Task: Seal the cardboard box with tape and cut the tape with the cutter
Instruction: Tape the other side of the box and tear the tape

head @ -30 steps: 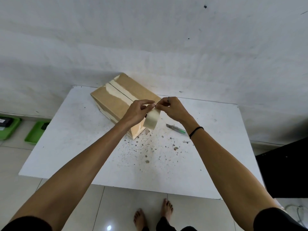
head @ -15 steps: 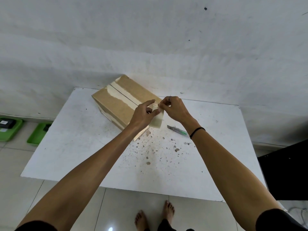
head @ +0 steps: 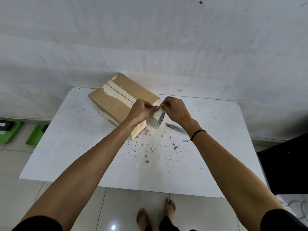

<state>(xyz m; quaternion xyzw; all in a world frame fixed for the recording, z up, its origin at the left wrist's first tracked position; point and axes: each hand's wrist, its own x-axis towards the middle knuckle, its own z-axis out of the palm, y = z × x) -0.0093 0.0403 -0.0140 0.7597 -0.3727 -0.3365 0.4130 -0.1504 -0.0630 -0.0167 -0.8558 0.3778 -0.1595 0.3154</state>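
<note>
A brown cardboard box (head: 116, 100) lies at the back of the white table (head: 83, 147), its top flaps closed with pale torn strips along the seam. Just above its near right corner I hold a roll of clear tape (head: 155, 118). My left hand (head: 141, 110) grips the roll from the left. My right hand (head: 175, 110) pinches the tape at the roll's top edge, fingertips touching those of the left hand. A green-handled cutter (head: 175, 127) lies on the table right of the roll, partly hidden by my right wrist.
Small brown crumbs and specks (head: 150, 147) litter the table's middle. Two green trays (head: 37, 134) lie on the tiled floor at the left. A dark object (head: 283, 164) stands at the table's right side. A white wall runs close behind. My bare feet show below the table's front edge.
Both hands stayed together at the roll by the box's corner. The roll has turned, so its printed inner core now shows toward the right.
</note>
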